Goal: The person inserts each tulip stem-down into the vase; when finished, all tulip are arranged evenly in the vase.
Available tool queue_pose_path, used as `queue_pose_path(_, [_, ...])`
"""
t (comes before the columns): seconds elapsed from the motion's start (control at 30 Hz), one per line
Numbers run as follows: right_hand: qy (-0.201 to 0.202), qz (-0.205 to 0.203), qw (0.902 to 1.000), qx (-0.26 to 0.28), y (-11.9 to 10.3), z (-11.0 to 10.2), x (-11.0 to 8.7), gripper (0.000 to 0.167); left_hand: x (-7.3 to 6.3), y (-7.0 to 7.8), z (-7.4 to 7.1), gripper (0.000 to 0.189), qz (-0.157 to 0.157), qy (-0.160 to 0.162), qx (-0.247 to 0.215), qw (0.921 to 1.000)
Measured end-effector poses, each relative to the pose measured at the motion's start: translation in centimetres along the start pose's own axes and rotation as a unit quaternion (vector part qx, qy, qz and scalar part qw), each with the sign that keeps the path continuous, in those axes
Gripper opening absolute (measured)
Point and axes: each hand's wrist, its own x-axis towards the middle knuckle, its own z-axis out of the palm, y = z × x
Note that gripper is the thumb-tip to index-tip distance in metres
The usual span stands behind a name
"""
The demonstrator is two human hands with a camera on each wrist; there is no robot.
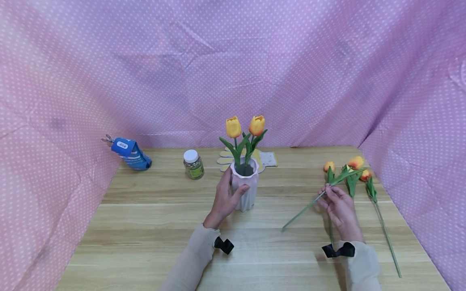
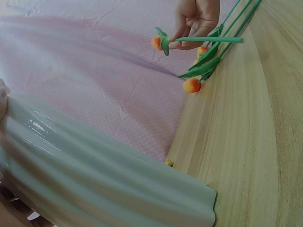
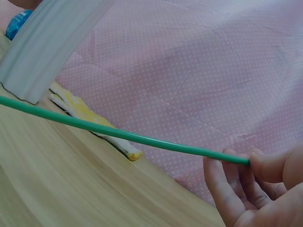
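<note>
A left hand point(image 1: 225, 199) grips a pale fluted vase point(image 1: 245, 196) on a wooden table point(image 1: 153, 242) while a right hand point(image 1: 340, 210) pinches a tulip's green stem point(image 1: 303, 212).

Two yellow tulips point(image 1: 233, 127) stand in the upright vase; others point(image 1: 371, 190) lie beside the right hand. Behind the vase lies a yellow-and-white glove point(image 1: 268, 159); to its left stand a white-capped jar point(image 1: 194, 165) and, farther off, a blue item point(image 1: 132, 154), before pink dotted cloth point(image 1: 233, 60).

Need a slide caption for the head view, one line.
Left hand holds pale vase containing two tulips; right hand pinches another tulip stem.
</note>
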Motion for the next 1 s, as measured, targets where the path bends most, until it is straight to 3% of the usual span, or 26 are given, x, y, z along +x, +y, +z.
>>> queue_pose_path(0.4, [0.058,-0.026,0.9946,0.083,-1.1,1.2,-0.1,0.02,0.0,-0.1,0.0,0.09,0.003,0.0,0.0,1.0])
queue_pose_path(1.0, [0.069,-0.079,0.9798,0.171,-3.6,4.2,-0.5,0.015,0.0,0.0,0.1,0.088,-0.003,0.001,-0.004,1.0])
